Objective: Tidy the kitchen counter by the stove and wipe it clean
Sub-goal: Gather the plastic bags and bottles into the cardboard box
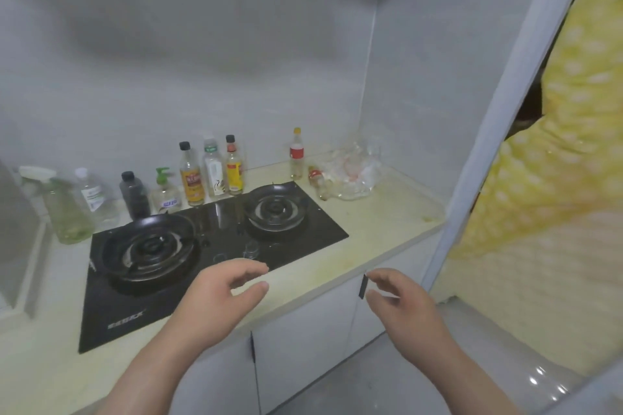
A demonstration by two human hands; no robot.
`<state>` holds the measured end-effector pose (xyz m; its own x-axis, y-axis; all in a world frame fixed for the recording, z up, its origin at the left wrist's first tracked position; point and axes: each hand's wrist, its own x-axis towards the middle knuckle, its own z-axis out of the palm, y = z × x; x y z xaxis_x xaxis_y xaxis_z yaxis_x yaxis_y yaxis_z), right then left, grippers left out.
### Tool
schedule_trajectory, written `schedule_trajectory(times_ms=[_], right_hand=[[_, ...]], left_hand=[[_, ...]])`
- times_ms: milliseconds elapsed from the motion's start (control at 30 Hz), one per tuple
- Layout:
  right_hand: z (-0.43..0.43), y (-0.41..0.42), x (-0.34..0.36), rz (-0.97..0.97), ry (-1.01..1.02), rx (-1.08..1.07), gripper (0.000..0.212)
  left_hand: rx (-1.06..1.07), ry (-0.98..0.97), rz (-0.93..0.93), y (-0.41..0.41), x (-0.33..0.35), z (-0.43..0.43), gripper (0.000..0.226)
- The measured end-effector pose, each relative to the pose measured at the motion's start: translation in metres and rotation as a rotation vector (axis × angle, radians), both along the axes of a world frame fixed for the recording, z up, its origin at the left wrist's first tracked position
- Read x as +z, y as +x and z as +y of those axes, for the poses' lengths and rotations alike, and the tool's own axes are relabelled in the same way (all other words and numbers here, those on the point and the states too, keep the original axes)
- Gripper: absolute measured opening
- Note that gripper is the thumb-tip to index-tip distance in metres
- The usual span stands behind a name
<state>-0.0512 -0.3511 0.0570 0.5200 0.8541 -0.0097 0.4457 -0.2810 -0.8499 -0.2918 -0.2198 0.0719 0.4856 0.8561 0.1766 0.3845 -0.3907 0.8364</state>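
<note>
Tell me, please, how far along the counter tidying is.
Nothing looks done: a crumpled plastic bag and a tipped bottle lie on the stained counter beside the stove. In hand: nothing; the left hand and right hand hover empty. Left: clearing and wiping.

Yellow white-dotted cloth [556, 152] hung at three o'clock, white door frame [499, 131] set just beside it, white cabinet doors [303, 333] closed at six o'clock, dark handle [362, 290] fixed on one, grey floor [337, 391] seen at five o'clock, grey wall [168, 61] at twelve o'clock
</note>
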Motion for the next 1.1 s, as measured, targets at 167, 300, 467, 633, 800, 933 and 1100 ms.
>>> schedule_trajectory(times_ms=[167,300,467,633,800,933,1100], right_hand=[[0.059,0.040,-0.002,-0.026,-0.041,-0.021,0.025],[0.098,0.068,-0.001,-0.005,-0.054,-0.054,0.022],[0.125,0.110,-0.008,0.024,-0.069,-0.091,0.022],[0.148,0.168,-0.015,0.045,-0.048,-0.097,0.022],[0.172,0.249,-0.022,0.082,-0.013,-0.059,0.023],[0.186,0.334,-0.021,0.096,0.030,-0.043,0.023],[0.208,0.421,-0.024,0.097,0.037,0.008,0.022]], left_hand=[[-0.039,-0.054,-0.019,0.045,-0.010,0.067,0.025],[-0.062,-0.076,0.001,0.078,-0.013,0.112,0.024],[-0.102,-0.080,0.027,0.132,-0.015,0.149,0.022],[-0.121,-0.069,0.053,0.189,-0.019,0.176,0.024],[-0.075,-0.065,0.039,0.262,-0.022,0.193,0.025],[-0.008,-0.082,0.019,0.329,-0.024,0.203,0.026],[0.095,-0.165,-0.024,0.392,-0.029,0.217,0.016]])
